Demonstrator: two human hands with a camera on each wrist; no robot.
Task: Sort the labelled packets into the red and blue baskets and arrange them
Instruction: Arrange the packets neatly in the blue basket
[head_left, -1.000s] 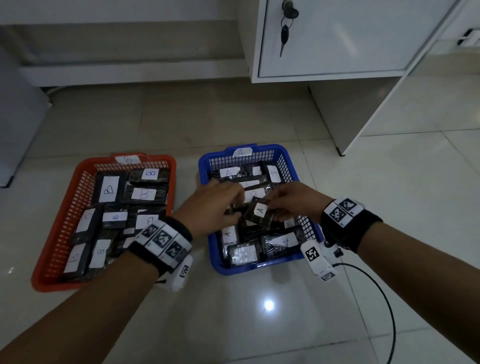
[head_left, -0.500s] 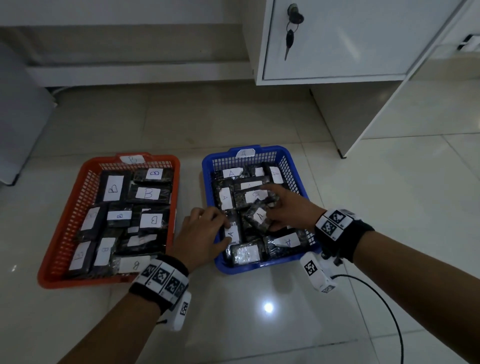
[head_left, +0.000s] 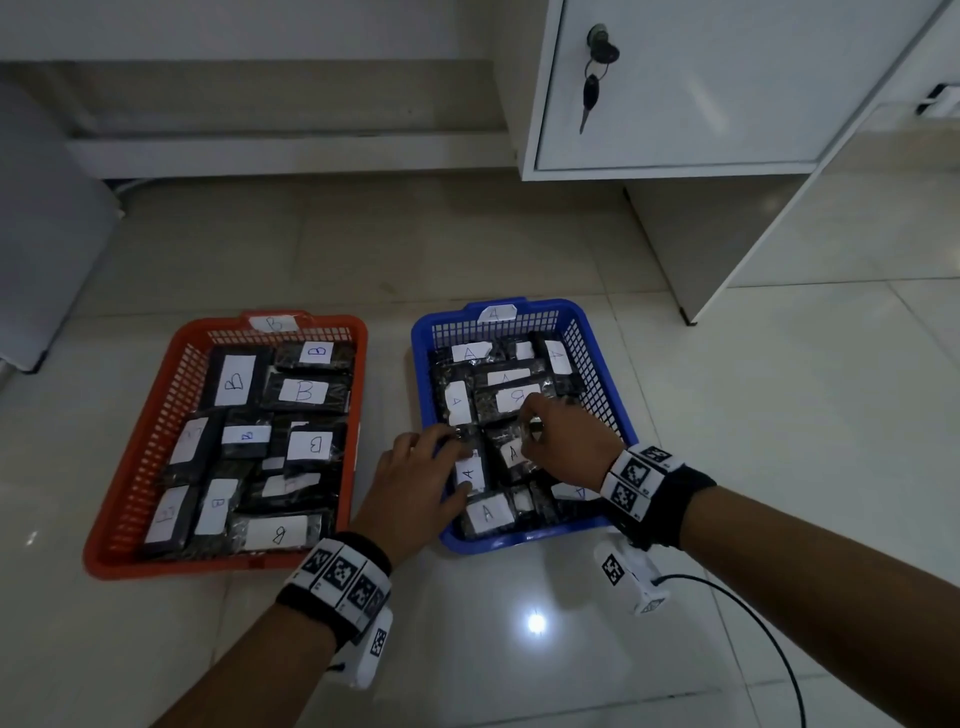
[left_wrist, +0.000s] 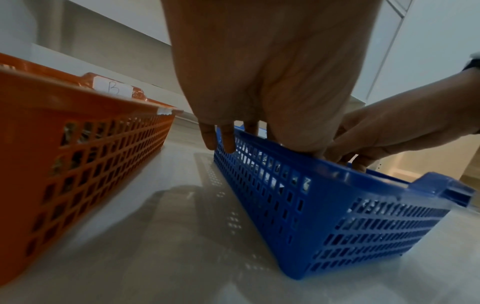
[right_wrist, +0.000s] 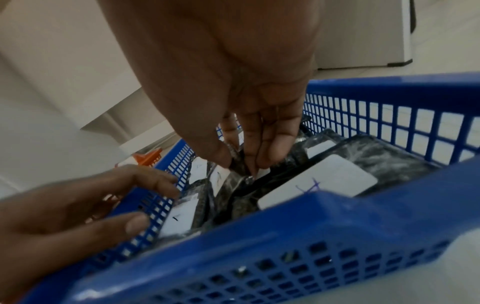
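Two baskets sit side by side on the floor. The red basket (head_left: 130, 467) is on the left and holds dark packets marked B. The blue basket (head_left: 605, 374) is on the right and holds packets marked A. It looks like the sorting is done, so the job now is to make the A packets lie neat.

The left hand (head_left: 415, 483) reaches over the near left side of the blue basket. Its fingers lie fairly straight on a packet (head_left: 470, 470) with an A on it. The thumb is down at the near end of that packet. It looks like a press more than a grab, so I take this hand as loose and flat.

The right hand (head_left: 563, 441) is in the middle of the blue basket. In the right wrist view its thumb and fingertips (right_wrist: 270, 158) come together on the edge of a middle packet (head_left: 511, 454). It seems to pinch that packet.

Here is what matters next. The middle packet lies right under the right hand, just beside the packet under the left hand. Its long side runs from near to far and tips a little. The right hand is nearer to it. My guess is the right hand turns it straight while the left hand keeps its neighbor from sliding.
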